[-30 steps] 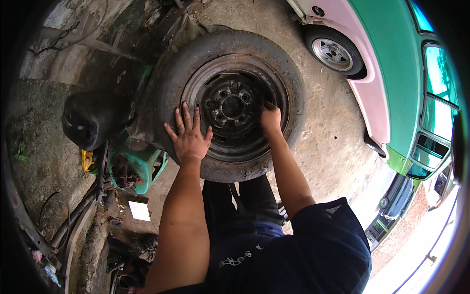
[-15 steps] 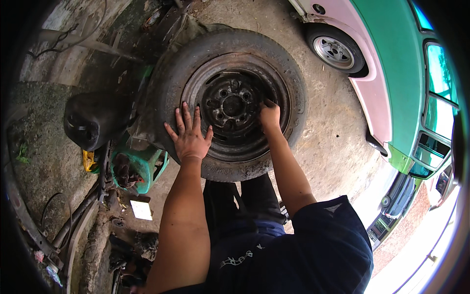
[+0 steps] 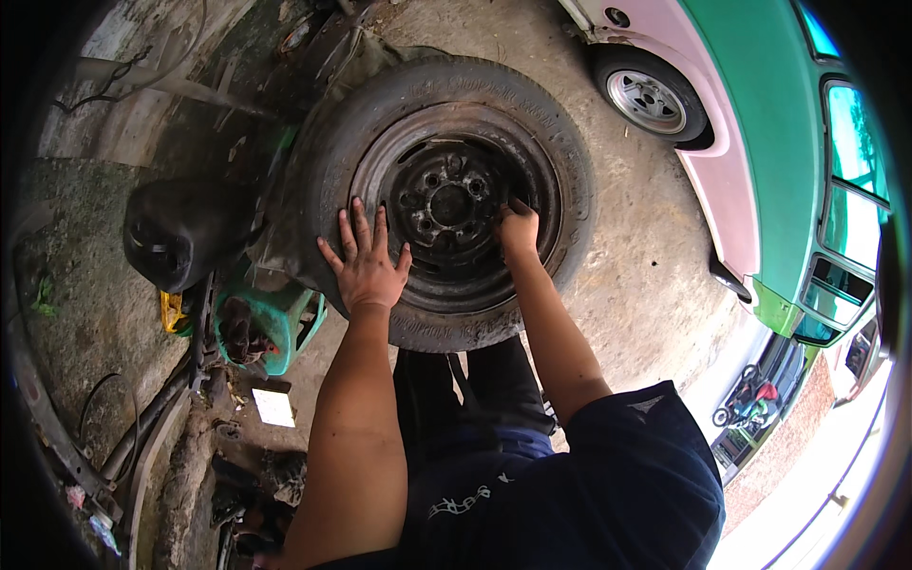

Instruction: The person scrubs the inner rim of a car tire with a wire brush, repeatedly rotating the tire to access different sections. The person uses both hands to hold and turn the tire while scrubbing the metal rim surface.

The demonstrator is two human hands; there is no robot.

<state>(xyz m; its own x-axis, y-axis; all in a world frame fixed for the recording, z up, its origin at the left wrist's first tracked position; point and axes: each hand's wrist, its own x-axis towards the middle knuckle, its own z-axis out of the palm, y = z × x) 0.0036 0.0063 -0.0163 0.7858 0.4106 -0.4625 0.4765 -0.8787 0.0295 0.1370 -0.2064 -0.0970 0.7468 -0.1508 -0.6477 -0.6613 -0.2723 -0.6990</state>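
A car wheel (image 3: 454, 325) with a worn black tyre and a rusty dark steel rim faces up toward me. My left hand (image 3: 369, 271) lies with its fingers spread on the wheel's lower left, across the tyre sidewall and the rim edge. My right hand (image 3: 518, 228) is closed at the right inner side of the rim, its fingers hooked in by the disc. Its fingertips are partly hidden there. Bolt holes ring a round centre hole (image 3: 451, 204). Dark cloth or sheeting (image 3: 285, 242) shows behind the tyre's left side.
A green and pink van (image 3: 731, 142) stands at the right. On the left are a dark rounded object (image 3: 171, 237), a green plastic container (image 3: 275, 342) holding dark items, and a white card (image 3: 274, 407). A motorbike (image 3: 750, 399) shows in the street at lower right.
The wheel has shifted very slightly left, and my right hand has moved a little left with it. My left hand stays spread in nearly the same place. A motorbike has appeared in the street.
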